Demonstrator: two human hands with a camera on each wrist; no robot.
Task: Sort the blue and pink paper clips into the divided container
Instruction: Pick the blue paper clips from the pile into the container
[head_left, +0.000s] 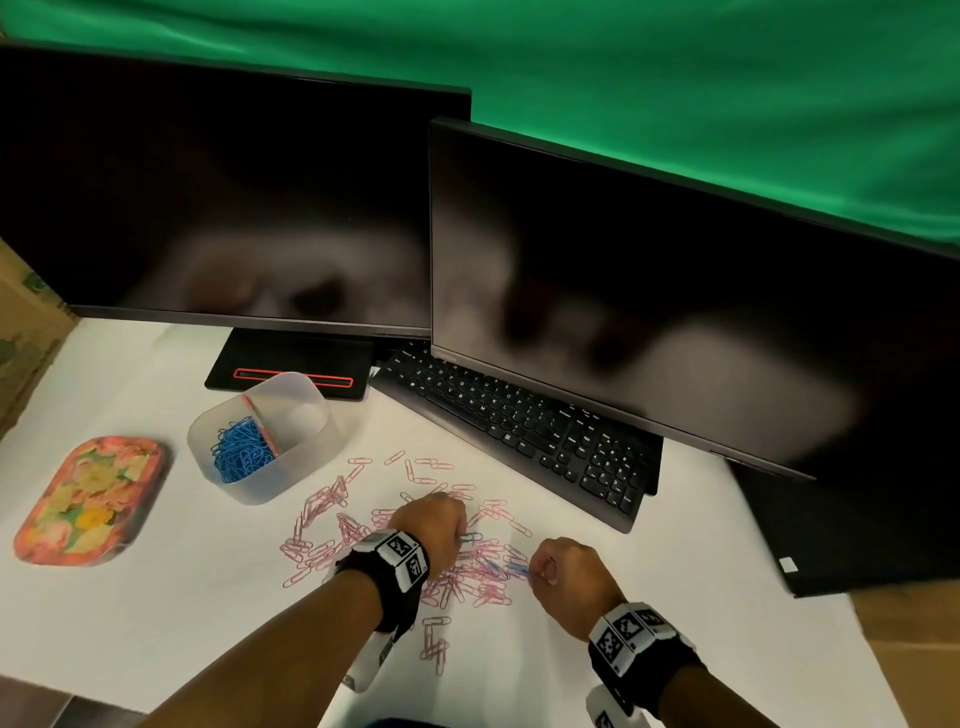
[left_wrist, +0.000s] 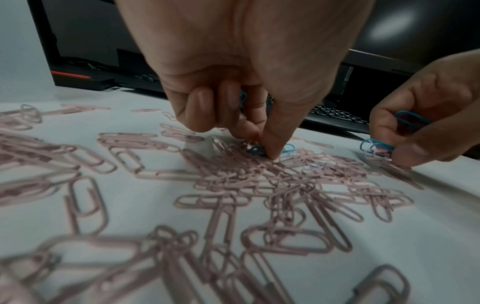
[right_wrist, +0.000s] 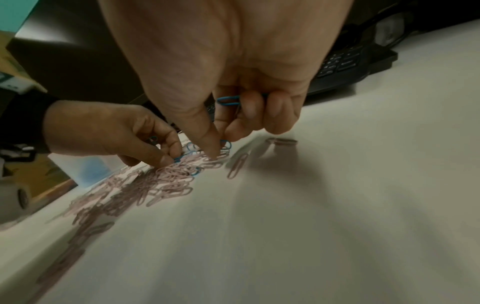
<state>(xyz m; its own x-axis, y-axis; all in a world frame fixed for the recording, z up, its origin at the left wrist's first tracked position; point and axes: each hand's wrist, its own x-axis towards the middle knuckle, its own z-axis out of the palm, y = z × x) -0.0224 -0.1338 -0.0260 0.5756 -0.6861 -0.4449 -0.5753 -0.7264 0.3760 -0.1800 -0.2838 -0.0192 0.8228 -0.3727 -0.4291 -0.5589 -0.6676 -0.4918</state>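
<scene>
Pink paper clips (head_left: 467, 577) lie scattered on the white table, with a few blue paper clips (left_wrist: 288, 149) mixed in. My left hand (head_left: 460, 538) reaches into the pile. Its thumb and forefinger pinch a blue clip (left_wrist: 255, 150), and another blue clip (left_wrist: 242, 97) is tucked in its curled fingers. At the pile's right edge my right hand (head_left: 540, 571) pinches a blue clip (right_wrist: 224, 144) and keeps more blue clips (right_wrist: 228, 100) in its curled fingers. The clear divided container (head_left: 311, 452) stands to the far left; its left compartment holds a heap of blue clips (head_left: 241, 449).
A floral tray (head_left: 88, 499) lies left of the container. A black keyboard (head_left: 519, 431) runs diagonally behind the pile, under the right monitor (head_left: 649, 312). The left monitor (head_left: 234, 208) and its base (head_left: 291, 369) stand behind the container. A cardboard box (head_left: 21, 338) is at the far left.
</scene>
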